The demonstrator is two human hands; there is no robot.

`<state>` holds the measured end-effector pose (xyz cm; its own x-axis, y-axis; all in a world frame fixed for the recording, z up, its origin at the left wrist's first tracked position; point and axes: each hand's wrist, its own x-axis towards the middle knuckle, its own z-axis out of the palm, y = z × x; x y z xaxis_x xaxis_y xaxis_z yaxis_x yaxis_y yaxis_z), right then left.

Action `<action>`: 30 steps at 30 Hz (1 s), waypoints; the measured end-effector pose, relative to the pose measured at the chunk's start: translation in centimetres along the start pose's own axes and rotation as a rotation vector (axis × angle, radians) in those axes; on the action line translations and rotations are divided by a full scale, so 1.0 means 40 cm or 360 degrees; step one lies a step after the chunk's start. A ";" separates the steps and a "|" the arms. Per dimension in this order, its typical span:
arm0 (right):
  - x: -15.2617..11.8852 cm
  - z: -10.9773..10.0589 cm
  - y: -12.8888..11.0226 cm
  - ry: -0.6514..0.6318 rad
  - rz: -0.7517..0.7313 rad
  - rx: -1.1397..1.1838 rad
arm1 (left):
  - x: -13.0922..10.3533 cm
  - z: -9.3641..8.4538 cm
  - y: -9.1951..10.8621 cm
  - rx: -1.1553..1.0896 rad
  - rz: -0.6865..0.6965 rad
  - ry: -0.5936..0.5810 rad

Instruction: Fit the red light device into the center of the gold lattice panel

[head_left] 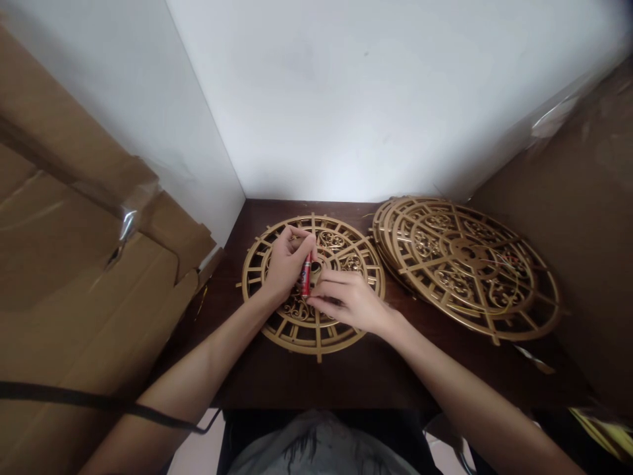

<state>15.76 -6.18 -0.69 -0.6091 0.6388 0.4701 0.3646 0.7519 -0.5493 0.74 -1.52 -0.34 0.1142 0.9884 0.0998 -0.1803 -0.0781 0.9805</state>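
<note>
A small red battery point(306, 276) stands roughly lengthwise between my two hands, over the middle of a gold openwork disc point(319, 336). My left hand point(288, 258) is closed, with its thumb and fingertips pinching the far end of the battery. At the near end, the fingertips of my right hand point(349, 297) are bent together against the battery. The disc lies flat on the dark wooden table point(277, 389), with scrollwork and a round centre partly hidden under my hands. What sits right at the fingertips is too small to make out.
On the right, several similar gold discs point(494, 330) lie in a tilted, overlapping pile, with thin wires on the top one. A brush-like tool point(537, 359) lies beside them. Cardboard point(74, 264) walls the left side, and a black cable point(99, 399) crosses the lower left.
</note>
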 end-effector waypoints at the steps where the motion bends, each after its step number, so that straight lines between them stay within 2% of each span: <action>1: 0.000 0.000 -0.001 0.0002 -0.0004 -0.0010 | 0.000 0.000 -0.001 0.0002 -0.0001 0.0005; 30: -0.003 0.002 -0.008 0.0266 -0.0028 -0.0325 | -0.001 0.005 -0.002 0.0006 -0.0012 0.0158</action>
<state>15.65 -6.52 -0.63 -0.4979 0.6308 0.5952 0.5000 0.7695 -0.3973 0.93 -1.57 -0.37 0.0180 0.9970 0.0755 -0.1763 -0.0712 0.9818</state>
